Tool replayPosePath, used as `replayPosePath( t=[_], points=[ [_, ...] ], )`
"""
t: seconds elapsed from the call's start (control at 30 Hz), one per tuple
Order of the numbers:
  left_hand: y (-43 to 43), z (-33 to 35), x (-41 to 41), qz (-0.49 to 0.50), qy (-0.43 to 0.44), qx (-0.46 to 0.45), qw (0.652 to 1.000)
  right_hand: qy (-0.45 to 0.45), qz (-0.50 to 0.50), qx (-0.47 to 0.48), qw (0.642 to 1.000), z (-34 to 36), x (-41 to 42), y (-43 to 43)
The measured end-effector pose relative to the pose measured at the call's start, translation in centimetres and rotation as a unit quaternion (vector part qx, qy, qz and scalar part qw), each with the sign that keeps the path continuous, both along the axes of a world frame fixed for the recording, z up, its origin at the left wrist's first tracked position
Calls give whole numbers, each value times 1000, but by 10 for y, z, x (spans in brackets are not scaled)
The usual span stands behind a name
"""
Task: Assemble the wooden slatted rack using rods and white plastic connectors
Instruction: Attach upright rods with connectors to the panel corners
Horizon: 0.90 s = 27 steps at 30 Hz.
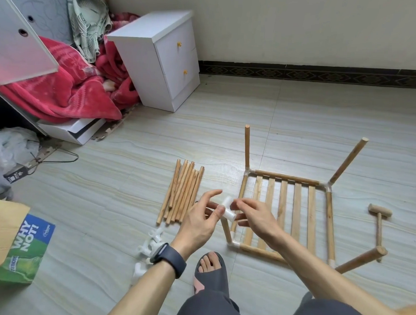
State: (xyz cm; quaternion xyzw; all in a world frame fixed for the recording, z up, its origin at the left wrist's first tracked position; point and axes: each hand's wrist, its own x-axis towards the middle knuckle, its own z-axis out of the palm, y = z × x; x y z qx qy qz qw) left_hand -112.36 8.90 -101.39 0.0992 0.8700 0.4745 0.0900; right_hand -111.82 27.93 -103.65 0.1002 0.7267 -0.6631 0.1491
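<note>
**Step in hand.** A white connector [228, 209] is being fitted at the top of the near-left post [226, 230] of the rack [282, 209]. The connector is being pinched by the left hand [200, 220], with the thumb laid over its body and the fingers behind. One of its arms is being pinched from the opposite side by the right hand [257, 217], whose fingers are narrowly curled. Whether the connector is seated on the post cannot be told, since the joint is being hidden by the hands.

**Position of parts.** The rack is lying on the floor [127, 201] as a slatted base framed by rods and corner connectors, with a post rising at each corner. The other three post tops are standing bare. Loose rods [183, 192] are lying bundled just left of the rack. Spare connectors [152, 243] are lying near the left wrist. A mallet [380, 214] is lying right of the rack, well apart from both hands.

**Judgement.** The task is being judged roughly half done, with the upper tier not yet begun. The next move is being judged to call for one socket to be lined up with the post and pressed straight down, with the open sockets turned toward the neighbouring posts. The mallet may be needed if the fit is tight.
</note>
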Motion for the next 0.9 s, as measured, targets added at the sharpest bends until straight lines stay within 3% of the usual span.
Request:
replayPosePath(
  t=[0.1, 0.2, 0.27, 0.43, 0.63, 0.9],
  points=[
    [-4, -4, 2, -21, 55, -28, 998, 3, 83, 95, 992, -20, 9, -1],
    [-11, -14, 10, -79, 144, -136, 977, 20, 176, 179, 968, -32, 11, -12],
    [-18, -20, 14, -104, 202, -191, 955, 49, 189, 230, 953, -42, 7, -20],
    [-16, -13, -2, -119, 356, -183, 909, 111, 178, 299, 931, -61, -2, -25],
    [-17, -11, -14, -165, 356, -170, 904, 118, 181, 301, 929, -72, -4, -21],
    [-17, -23, -14, -122, 375, -136, 909, 113, 198, 342, 912, -94, -1, -18]
  ],
)
